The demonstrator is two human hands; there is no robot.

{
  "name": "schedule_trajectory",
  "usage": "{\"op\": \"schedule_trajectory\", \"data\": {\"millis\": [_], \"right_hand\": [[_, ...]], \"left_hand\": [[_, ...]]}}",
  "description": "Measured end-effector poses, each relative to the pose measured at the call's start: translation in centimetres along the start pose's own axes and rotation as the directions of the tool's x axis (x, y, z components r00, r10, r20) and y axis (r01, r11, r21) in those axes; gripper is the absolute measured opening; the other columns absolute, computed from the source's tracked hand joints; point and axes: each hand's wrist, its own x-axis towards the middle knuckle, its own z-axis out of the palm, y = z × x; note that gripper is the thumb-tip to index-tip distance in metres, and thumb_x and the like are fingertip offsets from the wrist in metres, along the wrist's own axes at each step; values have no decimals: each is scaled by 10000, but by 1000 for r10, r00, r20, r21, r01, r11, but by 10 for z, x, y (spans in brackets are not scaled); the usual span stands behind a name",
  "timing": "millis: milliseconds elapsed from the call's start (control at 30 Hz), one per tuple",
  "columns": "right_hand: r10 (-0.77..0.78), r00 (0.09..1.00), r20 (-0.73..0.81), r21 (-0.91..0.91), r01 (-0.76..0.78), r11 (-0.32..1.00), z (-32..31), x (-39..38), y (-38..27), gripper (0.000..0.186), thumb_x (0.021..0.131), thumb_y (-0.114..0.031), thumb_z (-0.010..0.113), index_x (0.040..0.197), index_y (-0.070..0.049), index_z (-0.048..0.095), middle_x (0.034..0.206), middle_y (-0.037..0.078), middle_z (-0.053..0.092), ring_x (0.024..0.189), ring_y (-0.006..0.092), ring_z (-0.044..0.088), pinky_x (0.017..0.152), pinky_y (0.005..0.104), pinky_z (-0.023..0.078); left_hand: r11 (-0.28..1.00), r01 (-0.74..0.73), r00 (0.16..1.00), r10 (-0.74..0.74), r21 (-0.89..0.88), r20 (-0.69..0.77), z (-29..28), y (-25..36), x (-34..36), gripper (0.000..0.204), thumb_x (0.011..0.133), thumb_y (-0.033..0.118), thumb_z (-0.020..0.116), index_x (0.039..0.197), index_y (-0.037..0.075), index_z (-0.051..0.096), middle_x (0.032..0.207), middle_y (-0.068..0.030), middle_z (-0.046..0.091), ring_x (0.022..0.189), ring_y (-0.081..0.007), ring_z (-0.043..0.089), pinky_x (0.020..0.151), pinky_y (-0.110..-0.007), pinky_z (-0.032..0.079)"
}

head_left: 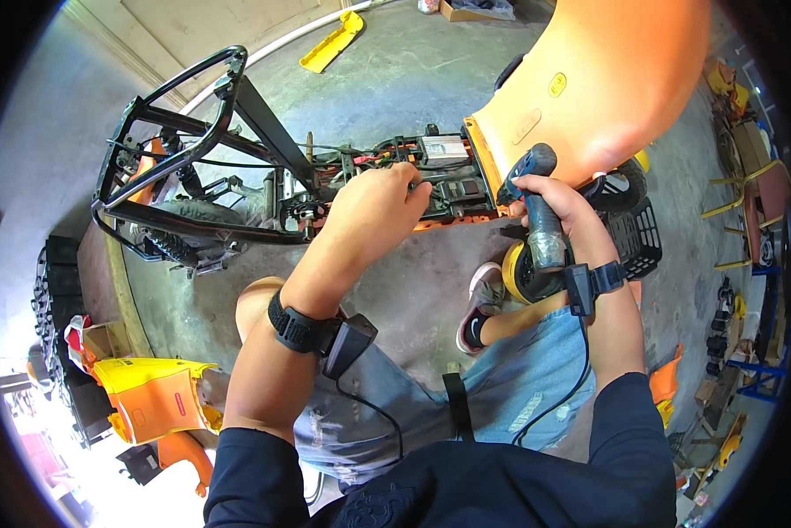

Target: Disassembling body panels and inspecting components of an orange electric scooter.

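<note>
The blue-black drill (546, 233) sits grasped in the right hand (564, 202) by the orange panel's (589, 97) near corner, while the left hand (378, 207) curls over the black frame's (268, 130) near edge, its hold hidden.

To the left of your left hand's (379, 204) fingers, the black tubular steel frame (224, 132) with its slanting beam bars a sideways pass. Just beyond those fingertips, the silver rectangular metal box (446, 150) stands in the way. To their right you have an open gap above the boxy black component (459, 192), ending at the blue-and-black cordless drill (545, 231) in your right hand (561, 201). Past your right fingers, the large curved orange plastic panel (589, 84) walls off the way forward. Nearer you than your left fingers, room opens between frame and knees.
</note>
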Motion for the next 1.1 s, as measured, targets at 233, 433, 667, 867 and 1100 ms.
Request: {"op": "schedule_trajectory", "data": {"millis": [233, 433, 667, 867, 1100], "right_hand": [[-31, 999, -22, 134, 33, 990, -2, 4, 2, 372, 844, -330, 684, 985, -1, 583, 712, 116, 646, 541, 197, 633, 502, 315, 547], [3, 1000, 2, 195, -3, 981, -17, 24, 10, 365, 833, -306, 693, 991, -10, 550, 702, 130, 626, 522, 245, 628, 509, 376, 558], [-111, 994, 9, 137, 109, 984, -8, 41, 11, 378, 806, -349, 673, 996, -26, 623, 889, 122, 646, 807, 229, 617, 725, 400, 506], [-257, 955, 146, 190, 228, 955, -8, -4, -9, 325, 812, -207, 671, 990, 50, 584, 744, 144, 643, 569, 256, 642, 554, 395, 555], [-332, 943, 39, 588, 247, 770, 3, 7, -53, 264, 832, -185, 641, 992, 0, 543, 786, 140, 644, 614, 232, 628, 587, 369, 547]], "left_hand": [[1000, 10, 1000, -10, -15, 4, 0, -3, 3, 299, 929, 278, 553, 986, 6, 662, 759, -135, 706, 700, -301, 686, 674, -379, 521], [996, 2, 996, -11, -93, -90, 12, -9, 1, 270, 924, 257, 559, 948, 10, 668, 749, -191, 666, 692, -360, 665, 637, -413, 515], [992, 116, 991, -119, -43, -56, 34, -27, -15, 295, 905, 289, 555, 909, 15, 665, 726, -197, 665, 728, -387, 664, 678, -438, 519], [972, 195, 974, -207, -128, -92, -3, 5, -32, 320, 910, 294, 577, 1001, 3, 677, 794, -182, 687, 754, -305, 685, 693, -375, 522], [972, 65, 998, -62, -226, 18, 18, 60, -11, 279, 923, 260, 573, 1047, 30, 669, 811, -175, 690, 743, -292, 687, 689, -373, 518]]}}
